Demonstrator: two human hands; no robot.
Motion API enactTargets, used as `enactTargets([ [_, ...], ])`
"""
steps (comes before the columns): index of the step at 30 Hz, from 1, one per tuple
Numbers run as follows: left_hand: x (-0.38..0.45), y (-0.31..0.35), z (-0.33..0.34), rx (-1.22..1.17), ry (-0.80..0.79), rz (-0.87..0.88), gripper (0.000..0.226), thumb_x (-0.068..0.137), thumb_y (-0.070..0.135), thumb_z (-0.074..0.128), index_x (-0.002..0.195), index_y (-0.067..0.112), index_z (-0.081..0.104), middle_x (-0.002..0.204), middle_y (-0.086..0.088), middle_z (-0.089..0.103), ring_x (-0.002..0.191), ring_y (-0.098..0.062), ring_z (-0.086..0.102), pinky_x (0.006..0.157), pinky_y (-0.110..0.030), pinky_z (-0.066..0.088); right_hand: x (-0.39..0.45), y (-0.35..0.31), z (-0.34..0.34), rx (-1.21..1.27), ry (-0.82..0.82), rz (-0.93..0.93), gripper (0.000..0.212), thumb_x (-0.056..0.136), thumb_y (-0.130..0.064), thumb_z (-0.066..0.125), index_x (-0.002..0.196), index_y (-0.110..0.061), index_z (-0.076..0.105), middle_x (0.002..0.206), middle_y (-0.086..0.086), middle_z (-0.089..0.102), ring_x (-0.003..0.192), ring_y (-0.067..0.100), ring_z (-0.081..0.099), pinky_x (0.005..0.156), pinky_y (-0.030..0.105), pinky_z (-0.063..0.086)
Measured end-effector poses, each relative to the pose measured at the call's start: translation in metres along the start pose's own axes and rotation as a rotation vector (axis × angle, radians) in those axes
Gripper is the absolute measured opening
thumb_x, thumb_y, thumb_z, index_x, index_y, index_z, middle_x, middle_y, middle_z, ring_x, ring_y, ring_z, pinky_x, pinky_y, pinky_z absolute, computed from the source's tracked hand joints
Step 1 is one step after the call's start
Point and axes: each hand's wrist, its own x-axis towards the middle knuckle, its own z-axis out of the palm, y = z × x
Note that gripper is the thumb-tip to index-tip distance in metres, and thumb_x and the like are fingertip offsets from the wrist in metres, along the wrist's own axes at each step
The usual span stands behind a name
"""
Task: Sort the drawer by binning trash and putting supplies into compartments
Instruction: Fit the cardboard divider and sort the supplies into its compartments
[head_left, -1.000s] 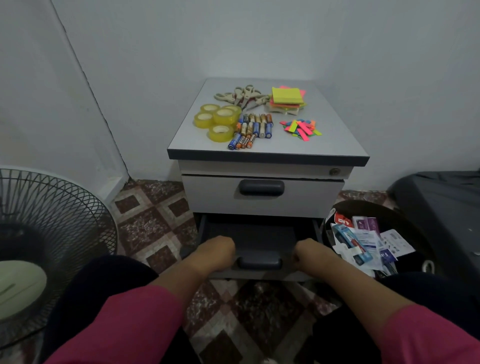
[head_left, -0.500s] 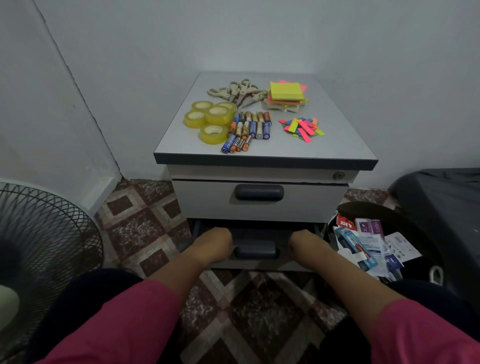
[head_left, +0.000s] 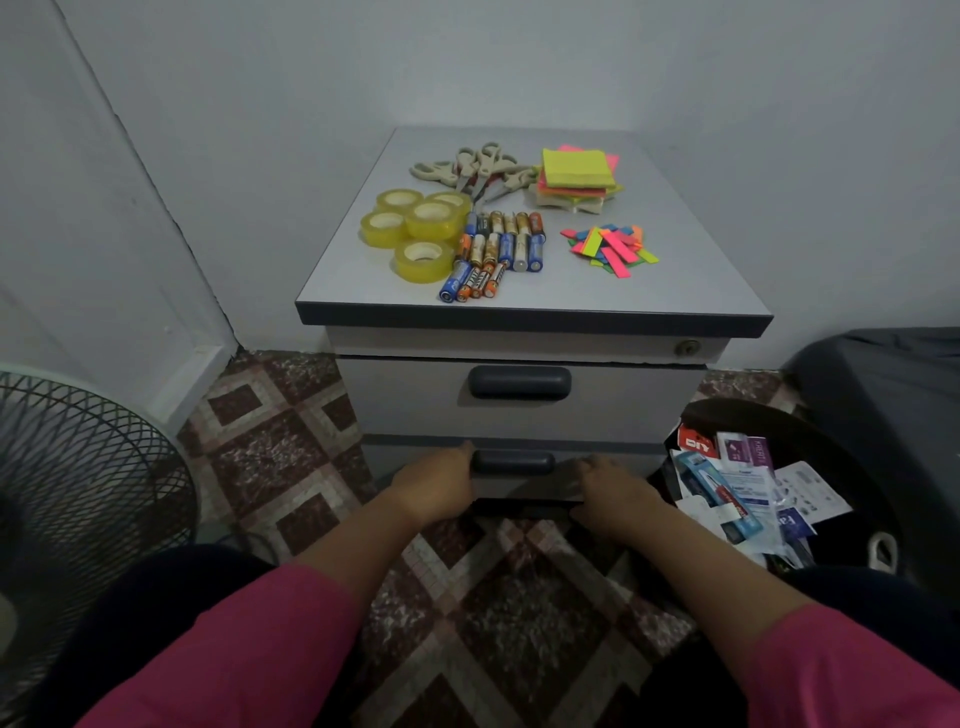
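Corner cabinet (head_left: 530, 306), tiled floor. Bottom drawer (head_left: 519, 478), open a second ago, now pushed nearly closed; left hand (head_left: 434, 491) and right hand (head_left: 613, 499) press its front, finger positions unclear. Supplies remain on top; trash fills right bin (head_left: 841, 452). Judged: compartment sorting outstanding

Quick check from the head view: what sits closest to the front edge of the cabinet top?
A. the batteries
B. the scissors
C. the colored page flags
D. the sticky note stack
A: the batteries reach nearest the front edge of the cabinet top, ahead of the scissors, sticky note stack and page flags.
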Motion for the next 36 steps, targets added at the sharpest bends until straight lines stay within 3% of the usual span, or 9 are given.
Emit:
enactTargets([
  [6,-0.009,0.010,0.003,0.060,-0.055,0.041,0.056,0.099,0.025,0.046,0.149,0.010,0.025,0.154,-0.009,0.026,0.136,-0.027,0.035,0.109,-0.039,0.035,-0.006,-0.014,0.009,-0.052,-0.059,-0.074,0.081,0.092,-0.039,0.054,0.153,-0.013,0.007,0.160,0.003,0.003,0.145,0.024,0.015,0.113,0.045,0.029],
  [11,-0.006,0.012,0.009,-0.023,-0.156,0.008,0.070,0.098,0.025,0.050,0.153,0.012,0.009,0.161,-0.005,0.001,0.146,-0.023,0.014,0.117,-0.036,0.021,-0.007,-0.018,0.009,-0.043,-0.081,-0.100,0.082,0.093,-0.037,0.051,0.154,-0.017,0.000,0.161,-0.002,-0.007,0.147,0.018,0.007,0.116,0.044,0.023],
  [13,-0.003,0.014,0.012,-0.129,-0.081,-0.039,0.060,0.097,0.021,0.051,0.150,0.013,0.024,0.157,-0.008,0.023,0.138,-0.026,0.032,0.113,-0.036,0.030,-0.006,-0.019,0.009,0.000,-0.087,-0.099,0.084,0.093,-0.038,0.052,0.154,-0.016,0.000,0.161,-0.001,-0.005,0.146,0.020,0.011,0.115,0.043,0.025],
  [15,-0.004,0.021,0.008,-0.392,0.128,-0.091,0.033,0.096,0.016,0.049,0.129,0.018,0.053,0.131,-0.008,0.053,0.114,-0.022,0.053,0.101,-0.034,0.043,-0.006,-0.021,0.008,0.053,-0.082,-0.098,0.084,0.092,-0.037,0.054,0.154,-0.014,0.002,0.161,0.000,0.001,0.144,0.023,0.021,0.113,0.041,0.029],
  [16,-0.006,0.026,0.004,-0.591,0.206,-0.114,0.024,0.096,0.014,0.049,0.117,0.020,0.059,0.120,-0.006,0.059,0.105,-0.018,0.055,0.095,-0.031,0.045,-0.005,-0.022,0.008,0.071,-0.081,-0.097,0.084,0.092,-0.037,0.054,0.154,-0.014,0.002,0.161,0.001,0.003,0.142,0.024,0.024,0.112,0.040,0.030],
  [18,-0.009,0.033,-0.008,-0.992,0.229,-0.130,0.025,0.095,0.008,0.050,0.116,0.018,0.060,0.116,0.000,0.063,0.102,-0.013,0.056,0.086,-0.026,0.045,-0.004,-0.024,0.007,0.088,-0.086,-0.094,0.084,0.092,-0.037,0.054,0.154,-0.014,0.002,0.161,0.000,0.003,0.142,0.024,0.025,0.112,0.040,0.030],
  [22,-0.014,0.037,-0.023,-1.384,0.186,-0.018,0.030,0.092,-0.001,0.050,0.112,0.018,0.062,0.113,0.006,0.068,0.109,-0.010,0.057,0.088,-0.028,0.044,-0.002,-0.024,0.009,0.082,-0.107,-0.085,0.086,0.091,-0.040,0.053,0.153,-0.014,-0.001,0.161,-0.001,-0.001,0.144,0.022,0.019,0.115,0.041,0.027],
  [29,-0.017,0.039,-0.019,-1.540,0.140,0.071,0.042,0.087,-0.011,0.047,0.112,0.019,0.063,0.117,0.008,0.068,0.109,-0.012,0.055,0.086,-0.030,0.042,-0.001,-0.022,0.006,0.050,-0.130,-0.089,0.087,0.092,-0.042,0.054,0.153,-0.013,-0.001,0.161,0.002,-0.005,0.147,0.020,0.005,0.118,0.043,0.018],
  [36,-0.021,0.038,-0.021,-1.523,0.132,0.098,0.047,0.085,-0.014,0.044,0.113,0.020,0.062,0.118,0.009,0.067,0.114,-0.013,0.053,0.092,-0.032,0.041,0.003,-0.021,0.005,0.047,-0.121,-0.090,0.091,0.091,-0.045,0.056,0.153,-0.014,-0.003,0.160,0.001,-0.008,0.147,0.021,0.006,0.118,0.043,0.018],
])
